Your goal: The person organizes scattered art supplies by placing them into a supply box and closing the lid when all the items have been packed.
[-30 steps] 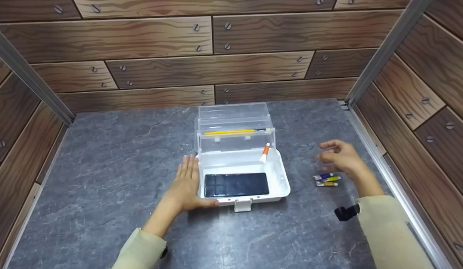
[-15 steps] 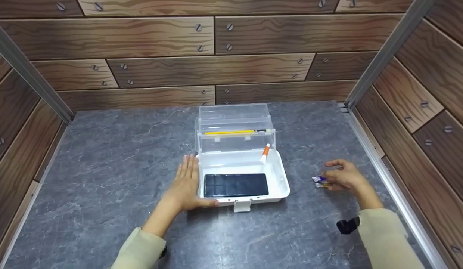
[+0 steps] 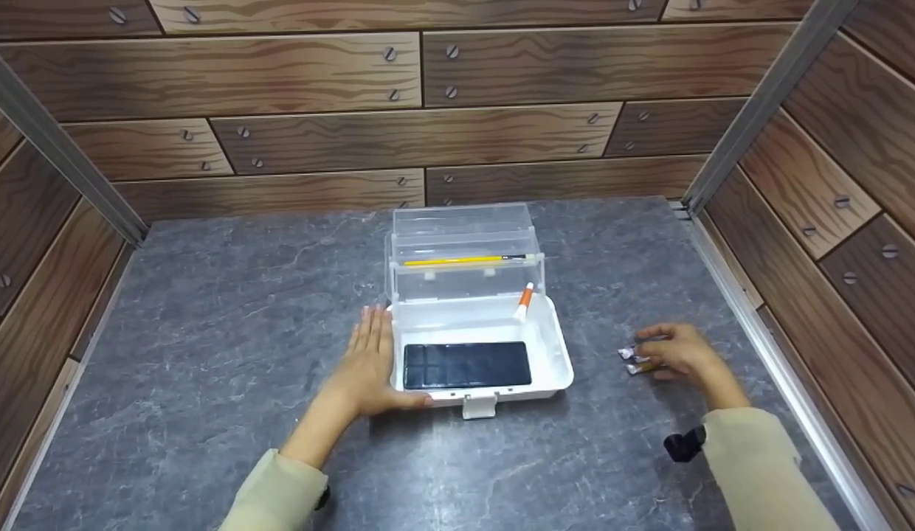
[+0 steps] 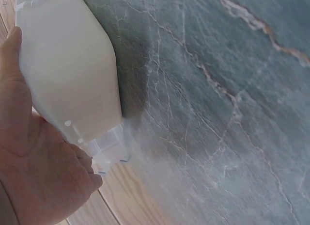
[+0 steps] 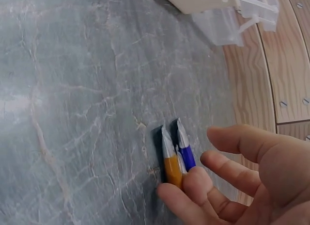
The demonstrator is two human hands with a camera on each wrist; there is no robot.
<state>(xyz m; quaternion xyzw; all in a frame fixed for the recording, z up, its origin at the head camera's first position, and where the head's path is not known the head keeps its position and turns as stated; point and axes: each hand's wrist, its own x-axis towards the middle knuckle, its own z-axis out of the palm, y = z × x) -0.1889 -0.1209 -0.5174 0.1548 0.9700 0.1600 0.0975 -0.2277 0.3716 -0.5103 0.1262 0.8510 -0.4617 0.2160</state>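
Note:
My left hand point(image 3: 365, 372) lies with straight fingers along the left side of the white plastic box point(image 3: 563, 361), its thumb on the front rim. In the left wrist view this hand point(image 4: 43, 162) is against the box's outer wall point(image 4: 72, 65). At the right, the curled fingertips of my right hand point(image 3: 682, 350) are on small paint tubes on the table. The right wrist view has an ochre tube point(image 5: 172, 169) between two fingertips of this hand point(image 5: 261, 176). A purple tube point(image 5: 186, 154) lies beside it. The hand hides most of a third tube.
The box's clear lid point(image 3: 461, 217) stands open at the back, with a yellow paintbrush point(image 3: 454, 261) in its clear tray. Inside the box are a flat black rectangular case point(image 3: 467, 365) and an orange tube point(image 3: 525, 301). Wood-patterned walls point(image 3: 317, 66) surround the grey marbled table point(image 3: 229, 310).
My right hand has come down and toward me onto the tubes, covering the yellow-green one. The visible tube ends have shifted slightly. My left hand has stayed at the box.

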